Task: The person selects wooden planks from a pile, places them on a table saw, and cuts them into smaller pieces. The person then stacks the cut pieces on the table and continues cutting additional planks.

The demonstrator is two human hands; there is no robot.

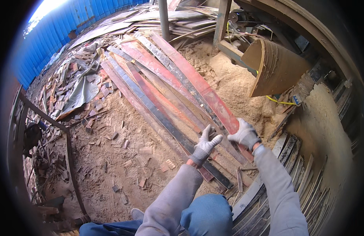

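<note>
Long narrow wooden boards lie fanned out on the sawdust in front of me, their near ends by my hands. My right hand (245, 134), in a pale work glove with a grey cuff, grips the near end of a red-painted board (203, 90), the rightmost of the group. Beside it, my left hand (206, 146), gloved alike, hovers over the boards with thumb and fingers spread, holding nothing. Just left of the red board runs a black-and-white stained board (172, 69). Farther left lie an orange-red board (166, 104) and a dark grey board (154, 118).
Many edge-stacked strips (264, 208) stand at my lower right. A curved brown sheet (282, 67) hangs over a sawdust heap (233, 78). Metal framing (69, 165) stands at left. Wood scraps litter the ground; a post (164, 19) and blue corrugated fence (68, 29) are farther off.
</note>
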